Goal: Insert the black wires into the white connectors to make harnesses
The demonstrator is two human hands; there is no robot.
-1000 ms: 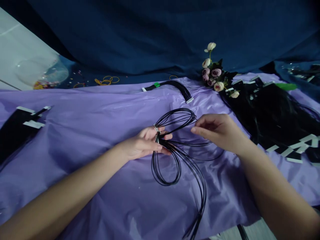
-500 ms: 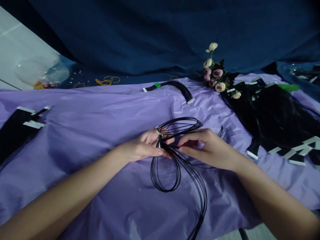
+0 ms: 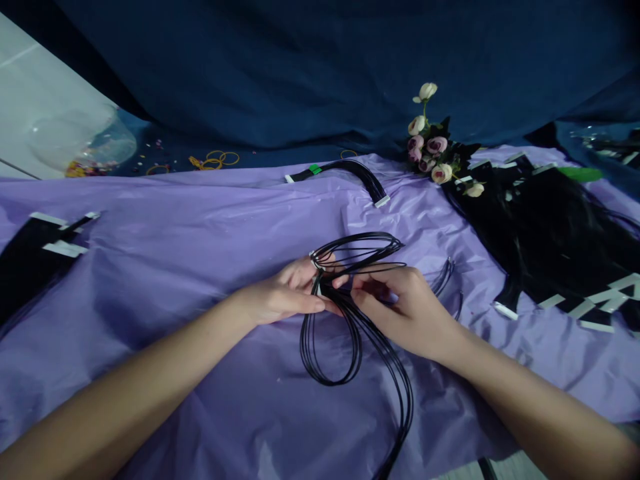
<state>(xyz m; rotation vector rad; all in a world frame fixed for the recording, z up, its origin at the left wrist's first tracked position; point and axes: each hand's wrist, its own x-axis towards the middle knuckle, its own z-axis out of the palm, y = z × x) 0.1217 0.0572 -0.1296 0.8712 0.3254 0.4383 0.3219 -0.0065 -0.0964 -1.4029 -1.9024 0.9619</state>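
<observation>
My left hand point(image 3: 295, 290) grips a bundle of thin black wires point(image 3: 407, 387) near its white connector ends point(image 3: 316, 261), thumb toward me. From that grip one loop fans out to the upper right and another point(image 3: 330, 382) hangs below, while a long tail drops toward the front edge. Just right of the left fingers, my right hand point(image 3: 400, 303) is closed, thumb and fingertips pinched at the wires; which strands it has is partly hidden by the fingers. Loose wire ends point(image 3: 447, 270) show behind the right hand.
Wrinkled purple sheeting point(image 3: 200, 253) covers the table. Flat black cables with white connectors lie in a pile point(image 3: 550, 233) at right and a stack point(image 3: 35, 260) at left. Farther back are a short black cable point(image 3: 357, 170), artificial flowers point(image 3: 433, 147), yellow rubber bands point(image 3: 215, 160) and a blue curtain point(image 3: 280, 67).
My right hand has shifted slightly left and turned, its fingertips coming closer to the left hand. The left hand and the wire loops stay nearly as they were.
</observation>
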